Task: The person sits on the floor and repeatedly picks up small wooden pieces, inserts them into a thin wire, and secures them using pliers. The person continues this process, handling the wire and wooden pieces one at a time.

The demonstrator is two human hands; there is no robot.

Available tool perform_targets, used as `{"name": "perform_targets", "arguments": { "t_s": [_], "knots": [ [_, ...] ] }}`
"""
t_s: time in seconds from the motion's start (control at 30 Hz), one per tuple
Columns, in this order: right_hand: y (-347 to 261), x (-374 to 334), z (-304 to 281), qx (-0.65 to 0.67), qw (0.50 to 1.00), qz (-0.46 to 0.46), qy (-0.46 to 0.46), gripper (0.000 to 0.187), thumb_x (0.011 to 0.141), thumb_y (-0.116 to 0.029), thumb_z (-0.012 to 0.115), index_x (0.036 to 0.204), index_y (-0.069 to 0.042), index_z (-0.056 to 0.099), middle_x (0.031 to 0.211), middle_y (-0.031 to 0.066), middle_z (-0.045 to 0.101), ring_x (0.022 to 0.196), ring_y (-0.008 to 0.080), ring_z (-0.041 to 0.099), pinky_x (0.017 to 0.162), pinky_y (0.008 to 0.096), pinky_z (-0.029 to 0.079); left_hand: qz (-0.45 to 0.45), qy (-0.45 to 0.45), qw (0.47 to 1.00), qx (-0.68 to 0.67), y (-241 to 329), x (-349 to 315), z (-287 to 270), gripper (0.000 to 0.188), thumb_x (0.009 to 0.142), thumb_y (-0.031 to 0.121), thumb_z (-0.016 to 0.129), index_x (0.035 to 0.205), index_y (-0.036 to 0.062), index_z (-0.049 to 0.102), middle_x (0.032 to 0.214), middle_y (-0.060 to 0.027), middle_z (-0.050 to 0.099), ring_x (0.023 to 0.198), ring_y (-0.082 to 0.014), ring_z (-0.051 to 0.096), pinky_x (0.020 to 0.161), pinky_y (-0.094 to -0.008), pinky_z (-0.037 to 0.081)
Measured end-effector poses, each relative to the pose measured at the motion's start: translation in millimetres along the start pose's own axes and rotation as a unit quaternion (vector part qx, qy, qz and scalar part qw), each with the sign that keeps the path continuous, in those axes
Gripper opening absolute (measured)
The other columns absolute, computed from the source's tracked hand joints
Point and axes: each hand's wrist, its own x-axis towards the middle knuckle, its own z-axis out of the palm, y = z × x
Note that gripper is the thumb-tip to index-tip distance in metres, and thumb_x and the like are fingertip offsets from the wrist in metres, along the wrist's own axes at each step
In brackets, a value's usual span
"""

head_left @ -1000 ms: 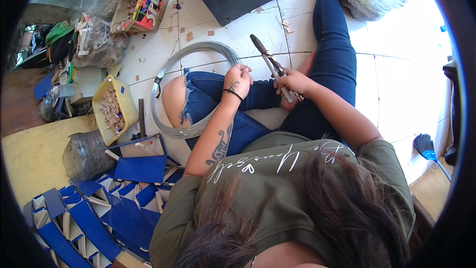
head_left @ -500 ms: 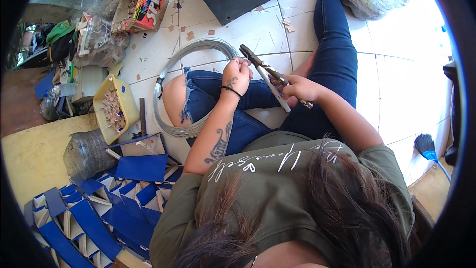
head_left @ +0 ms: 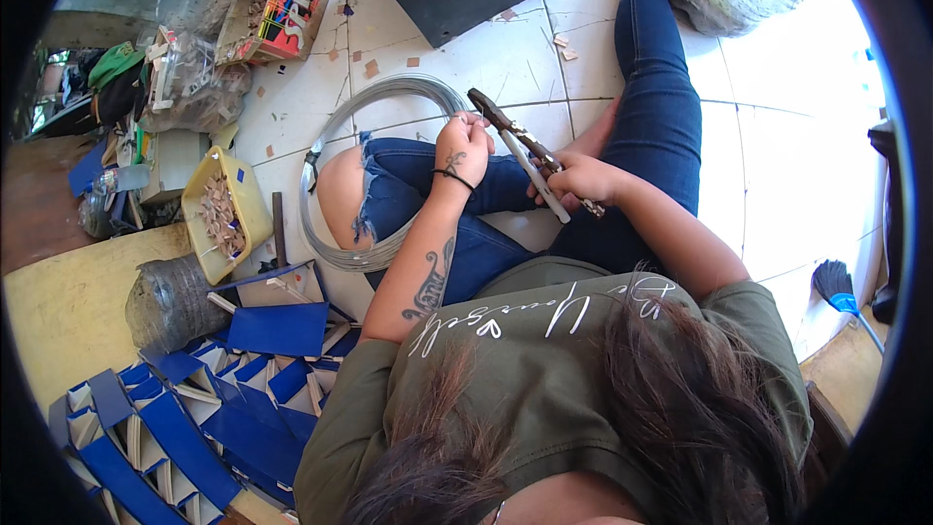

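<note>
Above littered white floor tiles (head_left: 719, 156), beside a wire coil (head_left: 389, 87), the person's left hand (head_left: 465, 151) pinches its fingers narrow near pliers (head_left: 515, 130) clasped by the right hand (head_left: 583, 178).

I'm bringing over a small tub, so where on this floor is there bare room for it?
The widest bare-looking patch is white tile, between the outstretched right leg and the brush, though glare washes out part of it. A narrower stretch, between the wire coil and the black box-shaped object, has scattered scraps. The left side is crowded: yellow basket, blue pieces.
</note>
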Motion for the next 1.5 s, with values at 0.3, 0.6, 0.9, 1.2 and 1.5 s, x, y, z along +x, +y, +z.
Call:
{"name": "perform_targets", "arguments": {
  "t_s": [0.3, 0.6, 0.9, 1.2, 1.5],
  "knots": [
    [6, 5, -2, 0.011, 0.996, -0.051, 0.074, 0.026, 0.07, -0.011, 0.05, 0.093, 0.002, 0.05, 0.08, 0.0104, 0.058, 0.071, 0.0179, 0.057, 0.063, 0.0294, 0.046, -0.052, -0.083, 0.993, 0.063, 19, -19, -17, 0.019, 0.088, 0.012, 0.037, 0.088, -0.0019, 0.05, 0.055, -0.0061, 0.055, 0.041, -0.0096, 0.047, 0.042, -0.0226, 0.038],
    [16, 25, 9, -0.034, 0.984, -0.015, 0.172, 0.023, 0.069, -0.008, 0.05, 0.09, 0.002, 0.049, 0.071, 0.0094, 0.054, 0.062, 0.0176, 0.054, 0.057, 0.0291, 0.045, -0.016, -0.052, 0.99, 0.129, 5, -11, -4, 0.021, 0.088, 0.011, 0.035, 0.082, 0.0005, 0.053, 0.055, -0.0044, 0.054, 0.051, -0.0105, 0.05, 0.054, -0.0236, 0.041],
    [21, 30, 6, -0.106, 0.972, -0.01, 0.209, 0.022, 0.068, -0.006, 0.051, 0.089, 0.001, 0.048, 0.065, 0.0092, 0.052, 0.056, 0.0172, 0.052, 0.052, 0.029, 0.043, -0.027, -0.039, 0.991, 0.126, -2, -7, -2, 0.023, 0.086, 0.01, 0.035, 0.079, -0.0012, 0.053, 0.054, -0.0077, 0.056, 0.051, -0.0156, 0.055, 0.055, -0.0279, 0.044],
    [10, 26, -6, -0.133, 0.967, 0.012, 0.217, 0.038, 0.068, -0.018, 0.054, 0.095, 0.006, 0.046, 0.081, 0.0236, 0.057, 0.081, 0.0358, 0.056, 0.071, 0.0381, 0.044, -0.075, -0.078, 0.994, -0.018, -2, -4, -10, 0.018, 0.087, 0.011, 0.037, 0.087, 0.0011, 0.052, 0.057, -0.0036, 0.055, 0.047, -0.0089, 0.048, 0.048, -0.0224, 0.039],
    [-2, 68, -17, -0.525, 0.786, 0.01, 0.325, 0.043, 0.065, -0.02, 0.06, 0.101, -0.001, 0.046, 0.101, 0.0153, 0.051, 0.099, 0.0285, 0.05, 0.081, 0.0402, 0.04, -0.078, -0.11, 0.946, -0.294, 9, -9, -38, 0.016, 0.089, 0.011, 0.037, 0.092, 0.0007, 0.048, 0.057, -0.0003, 0.046, 0.038, -0.0031, 0.03, 0.036, -0.0157, 0.024]
  ]
}}
